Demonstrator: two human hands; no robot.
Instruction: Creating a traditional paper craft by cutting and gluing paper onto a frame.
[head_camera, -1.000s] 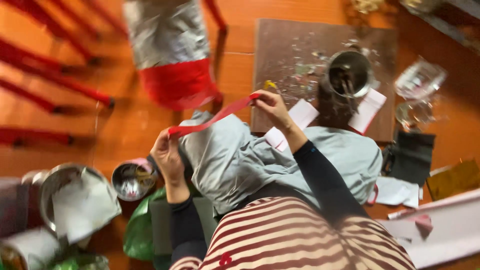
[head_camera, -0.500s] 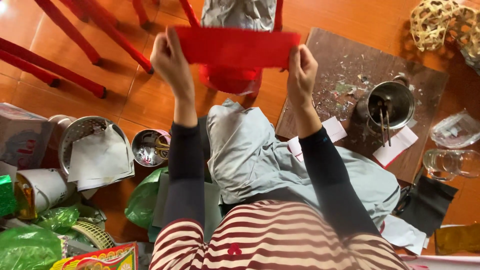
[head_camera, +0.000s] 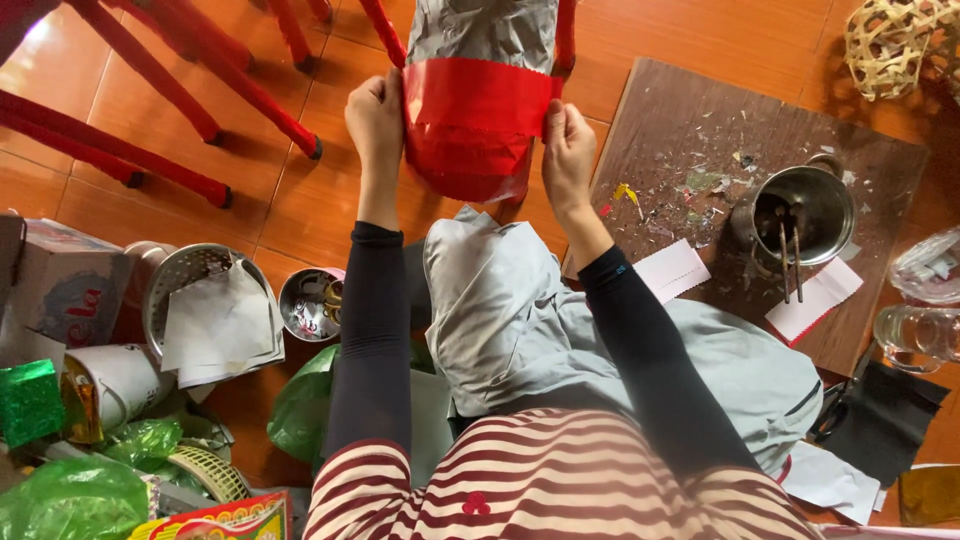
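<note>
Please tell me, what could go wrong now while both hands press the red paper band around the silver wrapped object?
1. The red paper band is held only at its two ends by the left hand and right hand; it may slip or wrinkle on the crinkled silver wrapped object.
2. Pulling it tight could tear the thin band.
3. The right elbow might knock the metal pot nearby.

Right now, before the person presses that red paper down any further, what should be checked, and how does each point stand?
1. Left hand grips the red paper at its left edge: ok.
2. Right hand grips the right edge: ok.
3. Paper pulled flat across the silver wrapped form: ok.
4. Top edge level: ok, roughly.
5. Glue underneath: cannot tell.
6. Metal pot stands apart from the elbows: ok.
</note>
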